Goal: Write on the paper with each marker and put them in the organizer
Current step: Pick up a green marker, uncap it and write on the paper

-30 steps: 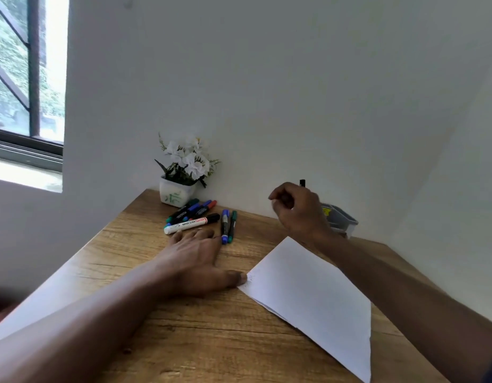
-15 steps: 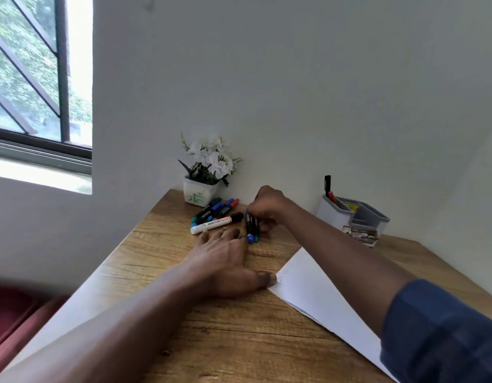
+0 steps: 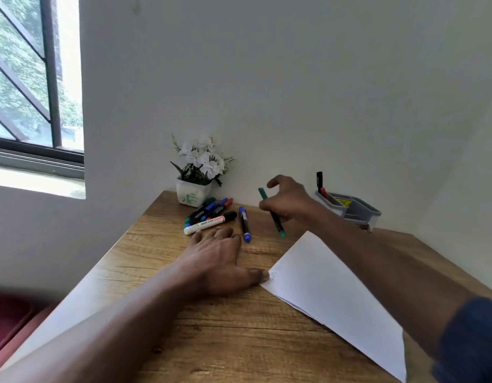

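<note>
Right of centre, the right hand gripped a green marker, tilted, near the paper. The left hand lay flat, fingers straight, thumb pinning the sheet's corner. Uncapping and writing probably came next, then the grey organizer.

The paper is lying on the tabletop, the left hand resting left of it and touching its corner. Behind that hand a bunch of markers is lying before the flowerpot, a lone marker right of them. The right hand is holding a raised marker between that one and the organizer.
</note>
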The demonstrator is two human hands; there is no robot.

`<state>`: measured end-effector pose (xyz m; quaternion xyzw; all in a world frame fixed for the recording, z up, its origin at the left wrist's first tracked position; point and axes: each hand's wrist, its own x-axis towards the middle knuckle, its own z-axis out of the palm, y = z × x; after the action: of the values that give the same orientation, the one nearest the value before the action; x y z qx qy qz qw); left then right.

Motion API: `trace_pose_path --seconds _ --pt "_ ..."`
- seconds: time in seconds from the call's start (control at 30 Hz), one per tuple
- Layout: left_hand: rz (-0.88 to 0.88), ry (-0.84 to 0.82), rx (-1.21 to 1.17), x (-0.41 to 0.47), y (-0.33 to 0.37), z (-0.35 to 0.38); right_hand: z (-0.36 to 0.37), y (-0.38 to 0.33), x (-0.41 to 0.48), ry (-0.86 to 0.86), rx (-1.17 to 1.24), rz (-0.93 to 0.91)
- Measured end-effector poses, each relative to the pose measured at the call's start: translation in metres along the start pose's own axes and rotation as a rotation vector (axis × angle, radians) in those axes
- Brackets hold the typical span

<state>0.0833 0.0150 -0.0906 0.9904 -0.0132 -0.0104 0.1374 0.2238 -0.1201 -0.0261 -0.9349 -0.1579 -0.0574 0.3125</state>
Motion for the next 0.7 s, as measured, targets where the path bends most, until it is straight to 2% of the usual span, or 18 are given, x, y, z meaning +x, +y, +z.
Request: trace_pose_path --seconds 0.17,0.33,0.43,0.53,0.7 --pt "-0.003 -0.010 0.000 -0.004 0.004 -0.003 -0.041 0.028 -0.065 0.144 0.098 -0.249" --pt "-0.014 0.006 -0.011 -0.010 0.007 -0.004 -0.028 0.072 -0.120 0.153 0.143 -0.434" --pt "-0.036 0.030 -0.068 -0.014 0.010 -0.004 -0.010 0.088 -0.130 0.101 0.191 -0.450" --pt "-0.005 0.180 -0.219 -0.018 0.007 -0.003 -0.006 0.088 -0.133 0.062 0.182 -0.513" --pt "0.238 0.499 -0.362 -0.027 0.016 -0.004 -0.016 0.084 -0.129 0.089 0.109 -0.605"
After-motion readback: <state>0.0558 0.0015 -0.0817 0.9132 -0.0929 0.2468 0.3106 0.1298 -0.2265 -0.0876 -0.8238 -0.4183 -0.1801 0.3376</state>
